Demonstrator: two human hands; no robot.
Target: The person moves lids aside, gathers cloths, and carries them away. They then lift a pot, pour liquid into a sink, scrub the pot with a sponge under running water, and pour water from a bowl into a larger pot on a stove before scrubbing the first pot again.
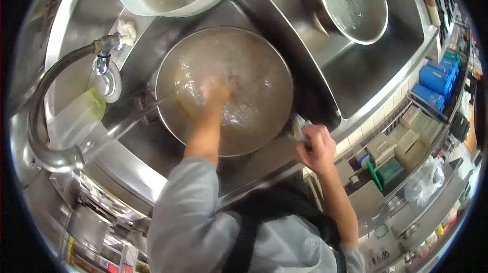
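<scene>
A large round metal bowl (286,115) full of murky, rippling water sits in the sink. My left hand (217,91) reaches into this water near the bowl's middle. Its fingers are under the surface and blurred, so their grip is hidden. Just right of the bowl, over the sink's front edge, my right hand (318,148) is closed round a small crumpled grey-white thing (300,126), whose kind I cannot make out. A metal faucet pipe (124,123) extends from the left to the bowl's rim.
At the back stands a white tub (178,11) of cloudy liquid. The right basin holds a metal pot (353,6) of water. A hose with a spray head (108,82) curves along the left. Blue bins (436,80) and shelves of containers (401,141) stand at the right.
</scene>
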